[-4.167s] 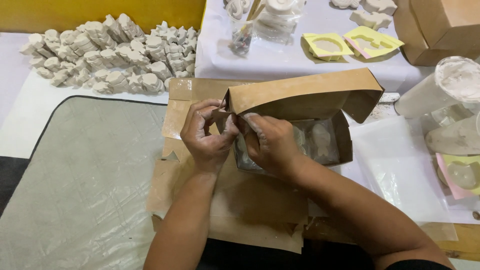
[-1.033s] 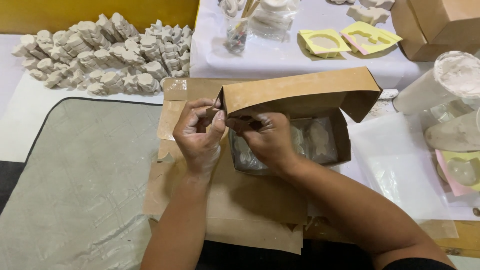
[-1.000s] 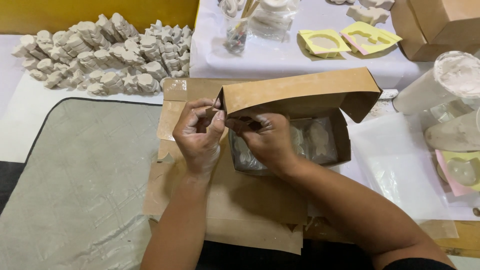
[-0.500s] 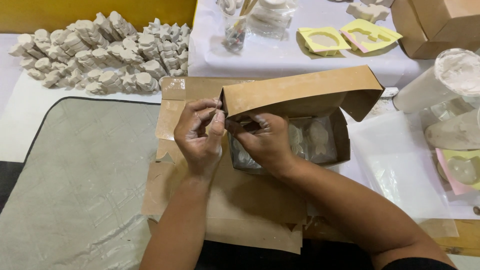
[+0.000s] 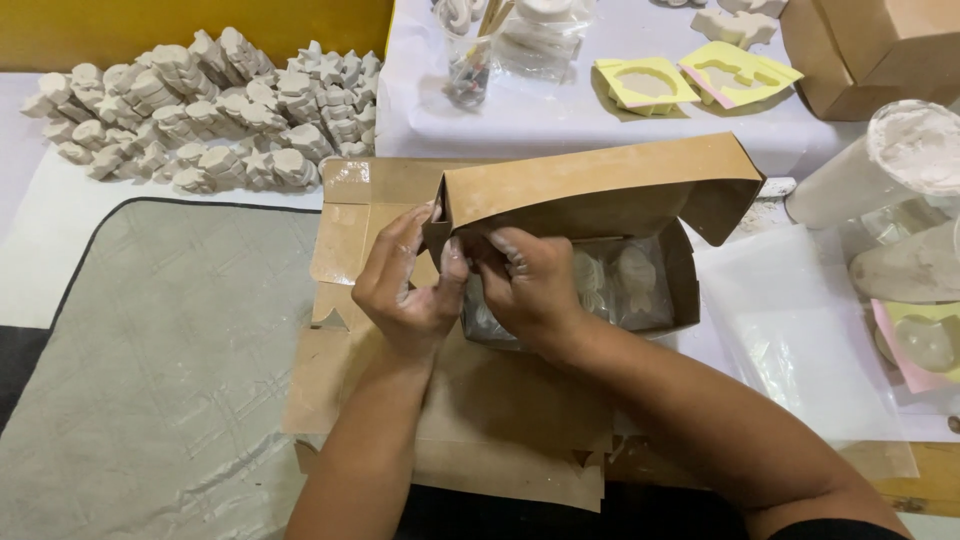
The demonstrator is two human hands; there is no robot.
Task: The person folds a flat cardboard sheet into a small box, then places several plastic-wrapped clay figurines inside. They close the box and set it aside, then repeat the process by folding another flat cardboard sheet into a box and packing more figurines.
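The brown cardboard box (image 5: 600, 240) stood open on flattened cardboard sheets (image 5: 470, 420), its lid raised above the fingers and pale wrapped figures (image 5: 620, 285) inside. The left hand (image 5: 405, 285) and right hand (image 5: 525, 285) met at the box's left end, fingers pinching its corner flap. Compared with a second earlier, both hands sat slightly lower.
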